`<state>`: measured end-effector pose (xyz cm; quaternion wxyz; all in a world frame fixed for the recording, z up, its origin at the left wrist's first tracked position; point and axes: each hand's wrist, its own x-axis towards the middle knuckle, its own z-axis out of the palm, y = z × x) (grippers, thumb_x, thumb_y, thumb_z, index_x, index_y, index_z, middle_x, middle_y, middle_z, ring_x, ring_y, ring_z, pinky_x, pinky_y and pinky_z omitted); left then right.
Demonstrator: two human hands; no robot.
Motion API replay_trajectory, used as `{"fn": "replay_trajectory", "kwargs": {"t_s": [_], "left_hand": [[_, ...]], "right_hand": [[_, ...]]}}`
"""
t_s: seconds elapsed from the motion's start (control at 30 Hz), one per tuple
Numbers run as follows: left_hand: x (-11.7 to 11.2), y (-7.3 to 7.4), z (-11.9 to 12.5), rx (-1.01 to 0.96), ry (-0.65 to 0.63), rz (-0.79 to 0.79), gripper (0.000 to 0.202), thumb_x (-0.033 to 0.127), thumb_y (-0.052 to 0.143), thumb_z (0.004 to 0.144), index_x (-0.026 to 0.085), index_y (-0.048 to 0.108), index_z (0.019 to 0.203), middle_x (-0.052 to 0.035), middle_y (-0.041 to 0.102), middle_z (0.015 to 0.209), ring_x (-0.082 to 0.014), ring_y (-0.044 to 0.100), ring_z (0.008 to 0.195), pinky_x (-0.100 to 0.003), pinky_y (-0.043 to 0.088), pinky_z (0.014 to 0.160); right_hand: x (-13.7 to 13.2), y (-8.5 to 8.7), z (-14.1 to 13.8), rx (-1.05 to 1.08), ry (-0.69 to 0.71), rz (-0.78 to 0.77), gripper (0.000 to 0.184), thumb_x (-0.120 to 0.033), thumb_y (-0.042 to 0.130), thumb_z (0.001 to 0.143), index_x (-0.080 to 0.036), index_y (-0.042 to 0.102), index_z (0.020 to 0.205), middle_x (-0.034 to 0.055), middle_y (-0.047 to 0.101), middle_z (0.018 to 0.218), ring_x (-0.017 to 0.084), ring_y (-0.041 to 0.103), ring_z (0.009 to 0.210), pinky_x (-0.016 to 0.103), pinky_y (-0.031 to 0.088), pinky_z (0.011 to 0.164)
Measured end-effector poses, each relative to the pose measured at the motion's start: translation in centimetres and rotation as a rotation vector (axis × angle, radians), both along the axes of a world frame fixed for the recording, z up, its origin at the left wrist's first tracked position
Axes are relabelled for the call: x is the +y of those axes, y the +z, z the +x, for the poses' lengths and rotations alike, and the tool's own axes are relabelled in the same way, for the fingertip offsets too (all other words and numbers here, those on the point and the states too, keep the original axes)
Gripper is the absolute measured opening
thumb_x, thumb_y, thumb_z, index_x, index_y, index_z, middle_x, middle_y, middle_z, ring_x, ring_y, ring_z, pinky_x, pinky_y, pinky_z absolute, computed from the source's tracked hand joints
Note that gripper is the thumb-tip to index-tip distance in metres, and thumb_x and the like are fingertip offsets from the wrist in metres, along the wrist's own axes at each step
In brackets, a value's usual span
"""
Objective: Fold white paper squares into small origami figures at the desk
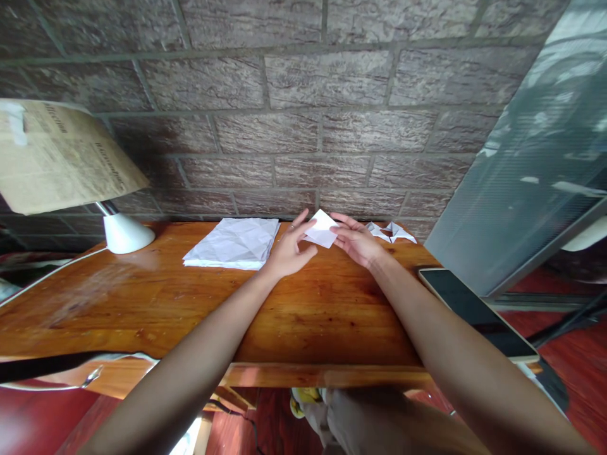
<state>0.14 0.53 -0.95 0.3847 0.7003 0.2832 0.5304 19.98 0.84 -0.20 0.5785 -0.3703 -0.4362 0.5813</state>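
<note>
A small folded piece of white paper (322, 227), turned so that it looks like a diamond, is held up above the wooden table near the wall. My right hand (358, 240) grips it by its right side between thumb and fingers. At its left edge is my left hand (291, 248), with fingers spread and the thumb apart from the paper; a fingertip seems to touch the left corner. To the left lies a stack of creased white paper sheets (232, 243). Folded white paper pieces (391, 232) rest behind my right hand, partly hidden by it.
The wooden table (327, 316) meets a brick wall (294, 133). At left stands a lamp (126, 230) with a printed paper shade. On the right edge lies a dark-screened tablet (478, 313), beside a glassy panel (512, 183). A black strap (61, 364) crosses the front left.
</note>
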Motion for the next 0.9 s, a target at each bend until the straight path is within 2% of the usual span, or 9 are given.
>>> {"fn": "replay_trajectory", "kwargs": {"t_s": [0.03, 0.1, 0.17, 0.23, 0.3, 0.5, 0.7, 0.83, 0.9], "left_hand": [[0.1, -0.1, 0.1, -0.079, -0.029, -0.096, 0.064, 0.013, 0.075, 0.065, 0.026, 0.066, 0.128, -0.0099, 0.048, 0.154, -0.0306, 0.044, 0.143, -0.043, 0.043, 0.112], [0.3, -0.3, 0.2, -0.187, -0.066, -0.284, 0.067, 0.016, 0.076, 0.067, 0.025, 0.061, 0.131, -0.0097, 0.061, 0.140, -0.0268, 0.058, 0.129, -0.040, 0.047, 0.108], [0.5, -0.3, 0.0, -0.237, -0.050, -0.415, 0.049, 0.022, 0.078, 0.071, 0.020, 0.066, 0.119, -0.0089, 0.071, 0.119, -0.0235, 0.066, 0.113, -0.039, 0.052, 0.101], [0.5, -0.4, -0.2, -0.254, -0.074, -0.523, 0.036, 0.030, 0.080, 0.073, 0.017, 0.070, 0.106, -0.0081, 0.073, 0.104, -0.0218, 0.069, 0.099, -0.040, 0.056, 0.093], [0.4, -0.5, -0.3, -0.289, -0.119, -0.593, 0.031, 0.030, 0.083, 0.071, 0.015, 0.071, 0.096, -0.0078, 0.073, 0.097, -0.0198, 0.070, 0.091, -0.039, 0.057, 0.089], [1.0, -1.1, -0.1, -0.415, -0.055, -0.575, 0.034, 0.019, 0.088, 0.061, 0.015, 0.074, 0.091, -0.0060, 0.075, 0.091, -0.0160, 0.069, 0.086, -0.033, 0.057, 0.086], [1.5, -1.9, 0.3, -0.460, 0.000, -0.583, 0.041, 0.025, 0.092, 0.053, 0.016, 0.074, 0.088, -0.0048, 0.075, 0.089, -0.0145, 0.068, 0.083, -0.029, 0.054, 0.083], [1.2, -1.8, 0.0, -0.465, 0.033, -0.559, 0.052, 0.031, 0.094, 0.051, 0.020, 0.073, 0.097, -0.0024, 0.076, 0.091, -0.0128, 0.067, 0.081, -0.025, 0.051, 0.076], [1.2, -1.5, -0.1, -0.455, 0.070, -0.540, 0.049, 0.035, 0.093, 0.051, 0.019, 0.073, 0.092, -0.0022, 0.076, 0.090, -0.0133, 0.067, 0.082, -0.025, 0.050, 0.076]], "right_hand": [[0.0, -0.1, 0.2, -0.010, 0.011, 0.001, 0.041, -0.014, 0.080, 0.066, -0.028, 0.072, 0.103, -0.0030, 0.078, 0.092, 0.015, 0.072, 0.089, 0.032, 0.057, 0.088], [0.0, -0.2, 0.3, -0.010, 0.030, 0.001, 0.040, -0.012, 0.080, 0.065, -0.026, 0.073, 0.101, -0.0023, 0.078, 0.092, 0.015, 0.072, 0.089, 0.031, 0.057, 0.091], [-0.1, -0.3, 0.2, -0.022, 0.058, 0.006, 0.038, -0.012, 0.081, 0.065, -0.024, 0.074, 0.100, -0.0010, 0.079, 0.094, 0.015, 0.073, 0.091, 0.031, 0.056, 0.093], [-0.2, -0.4, 0.0, -0.039, 0.069, 0.022, 0.036, -0.013, 0.081, 0.065, -0.024, 0.074, 0.099, -0.0001, 0.079, 0.098, 0.015, 0.073, 0.095, 0.031, 0.056, 0.095], [-0.3, -0.4, -0.2, -0.051, 0.061, 0.042, 0.034, -0.014, 0.083, 0.065, -0.024, 0.075, 0.097, 0.0001, 0.079, 0.100, 0.015, 0.073, 0.096, 0.031, 0.056, 0.095], [-0.1, -0.9, -0.1, -0.116, 0.057, 0.017, 0.032, -0.020, 0.088, 0.064, -0.022, 0.076, 0.094, 0.0020, 0.079, 0.102, 0.015, 0.073, 0.092, 0.030, 0.059, 0.091], [0.3, -1.7, 0.2, -0.168, 0.053, -0.004, 0.034, -0.028, 0.091, 0.061, -0.021, 0.079, 0.091, 0.0030, 0.079, 0.098, 0.015, 0.072, 0.089, 0.027, 0.058, 0.084], [-0.1, -1.6, -0.2, -0.296, 0.057, -0.023, 0.034, -0.028, 0.092, 0.058, -0.021, 0.079, 0.089, 0.0023, 0.079, 0.096, 0.012, 0.069, 0.086, 0.020, 0.053, 0.071], [-0.5, -1.5, -0.6, -0.300, 0.082, -0.022, 0.034, -0.029, 0.091, 0.059, -0.022, 0.079, 0.090, 0.0018, 0.078, 0.098, 0.011, 0.068, 0.085, 0.017, 0.051, 0.067]]}}
